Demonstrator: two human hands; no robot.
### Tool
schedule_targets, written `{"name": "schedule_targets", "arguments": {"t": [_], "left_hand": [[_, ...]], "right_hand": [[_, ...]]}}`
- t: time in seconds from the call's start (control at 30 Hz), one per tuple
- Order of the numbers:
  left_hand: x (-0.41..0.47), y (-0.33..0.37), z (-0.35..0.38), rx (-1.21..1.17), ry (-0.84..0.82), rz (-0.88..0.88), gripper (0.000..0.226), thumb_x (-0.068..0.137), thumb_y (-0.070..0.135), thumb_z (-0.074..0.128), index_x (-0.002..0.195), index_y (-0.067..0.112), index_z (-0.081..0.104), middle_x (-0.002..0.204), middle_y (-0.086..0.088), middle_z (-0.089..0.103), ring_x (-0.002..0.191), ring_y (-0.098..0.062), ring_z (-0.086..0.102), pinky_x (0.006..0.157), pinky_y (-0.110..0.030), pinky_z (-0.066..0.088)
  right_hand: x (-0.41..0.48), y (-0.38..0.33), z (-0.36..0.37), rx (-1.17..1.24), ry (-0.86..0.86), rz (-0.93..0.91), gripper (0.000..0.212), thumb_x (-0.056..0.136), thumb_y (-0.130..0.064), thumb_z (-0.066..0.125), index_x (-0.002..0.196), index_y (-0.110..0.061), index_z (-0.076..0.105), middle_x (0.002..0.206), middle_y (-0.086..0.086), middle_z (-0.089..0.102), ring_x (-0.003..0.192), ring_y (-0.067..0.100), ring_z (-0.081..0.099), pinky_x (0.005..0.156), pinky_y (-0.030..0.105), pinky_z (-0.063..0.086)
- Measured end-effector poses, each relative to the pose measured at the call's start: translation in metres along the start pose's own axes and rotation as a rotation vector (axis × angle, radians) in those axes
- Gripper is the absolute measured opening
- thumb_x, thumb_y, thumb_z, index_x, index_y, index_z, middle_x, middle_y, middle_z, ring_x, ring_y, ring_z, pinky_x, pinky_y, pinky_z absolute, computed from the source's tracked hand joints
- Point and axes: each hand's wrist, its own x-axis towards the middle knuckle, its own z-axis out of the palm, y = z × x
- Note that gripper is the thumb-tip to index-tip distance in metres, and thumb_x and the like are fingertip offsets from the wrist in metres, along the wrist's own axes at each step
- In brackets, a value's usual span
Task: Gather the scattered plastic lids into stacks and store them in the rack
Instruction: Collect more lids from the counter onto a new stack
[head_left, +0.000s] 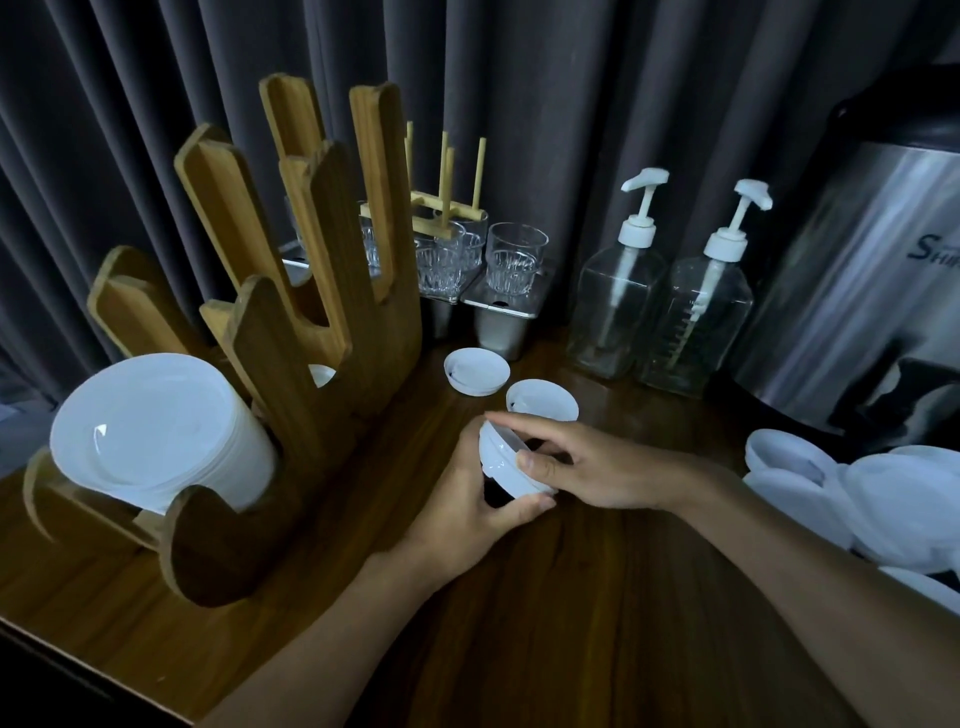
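White rimmed lid stack (501, 460), tilted; fingers (519, 508) of left hand (462, 514) and right hand (592, 470) clamp it.

- A drinks station, such as a café or pantry has.
- Wooden counter (571, 623) with a steel urn (857, 291) and two pump bottles (615, 306).
- Glasses (517, 257) set out on steel trays (501, 307).
- Wooden rack (291, 332) holding white lids (150, 431).

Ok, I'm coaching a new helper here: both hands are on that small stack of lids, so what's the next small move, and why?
Probably the right hand should reach for the nearest loose lid just beyond it and add it to the stack the left hand holds; it and another lid lie unstacked on the table.
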Motion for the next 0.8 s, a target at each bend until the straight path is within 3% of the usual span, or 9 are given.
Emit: {"name": "schedule_targets", "arguments": {"t": [0.13,0.3,0.4,0.5,0.57,0.67,0.8], "left_hand": [[-0.001,-0.002,0.001,0.006,-0.011,-0.011,0.071,0.084,0.025,0.08,0.14,0.017,0.038,0.12,0.033,0.054,0.12,0.004,0.053,0.094,-0.01,0.043],[-0.002,-0.001,0.001,-0.012,-0.031,-0.02,0.068,0.088,0.03,0.075,0.142,0.016,0.037,0.128,0.014,0.056,0.122,-0.001,0.054,0.095,-0.014,0.044],[-0.001,0.001,0.0,-0.027,-0.02,-0.026,0.064,0.088,0.039,0.075,0.138,0.021,0.041,0.126,0.011,0.059,0.12,-0.005,0.057,0.095,-0.017,0.046],[-0.002,0.005,0.0,-0.04,-0.013,-0.033,0.058,0.085,0.049,0.068,0.133,0.029,0.043,0.121,0.019,0.062,0.118,-0.004,0.06,0.093,-0.016,0.047],[-0.003,0.005,0.001,-0.058,-0.037,-0.023,0.059,0.088,0.049,0.066,0.135,0.022,0.043,0.121,0.021,0.063,0.117,-0.006,0.062,0.092,-0.017,0.049],[-0.003,0.006,0.0,-0.056,-0.056,-0.007,0.072,0.089,0.058,0.062,0.139,0.012,0.041,0.124,0.009,0.064,0.117,-0.009,0.062,0.094,-0.021,0.05],[-0.004,0.007,0.001,-0.035,-0.044,-0.005,0.074,0.086,0.053,0.067,0.142,0.014,0.037,0.128,0.011,0.059,0.121,-0.006,0.059,0.096,-0.02,0.048]], "right_hand": [[0.001,-0.001,0.0,0.025,-0.01,0.0,0.056,0.102,-0.037,0.047,0.155,-0.034,0.029,0.146,-0.013,0.048,0.127,0.006,0.054,0.103,0.026,0.048],[-0.002,-0.004,-0.002,0.062,-0.002,0.003,0.054,0.1,-0.038,0.05,0.152,-0.039,0.032,0.132,-0.019,0.054,0.117,0.019,0.061,0.098,0.035,0.054],[-0.005,-0.005,-0.002,0.068,-0.005,-0.004,0.054,0.101,-0.036,0.051,0.152,-0.039,0.032,0.128,-0.026,0.052,0.115,0.007,0.06,0.094,0.028,0.054],[-0.008,-0.008,-0.005,0.067,-0.011,-0.042,0.06,0.098,-0.04,0.053,0.154,-0.033,0.033,0.136,-0.021,0.051,0.12,-0.006,0.054,0.095,0.02,0.049],[-0.01,-0.007,-0.006,0.109,-0.039,-0.056,0.059,0.099,-0.032,0.055,0.154,-0.03,0.033,0.142,-0.014,0.051,0.127,-0.002,0.052,0.1,0.022,0.048],[-0.012,-0.005,-0.005,0.191,-0.071,-0.07,0.058,0.101,-0.021,0.055,0.153,-0.029,0.033,0.146,-0.009,0.05,0.135,0.0,0.047,0.107,0.025,0.046],[-0.012,-0.004,-0.007,0.315,-0.069,-0.032,0.062,0.097,-0.023,0.061,0.152,-0.034,0.036,0.148,-0.01,0.049,0.137,-0.001,0.045,0.11,0.032,0.045]]}}
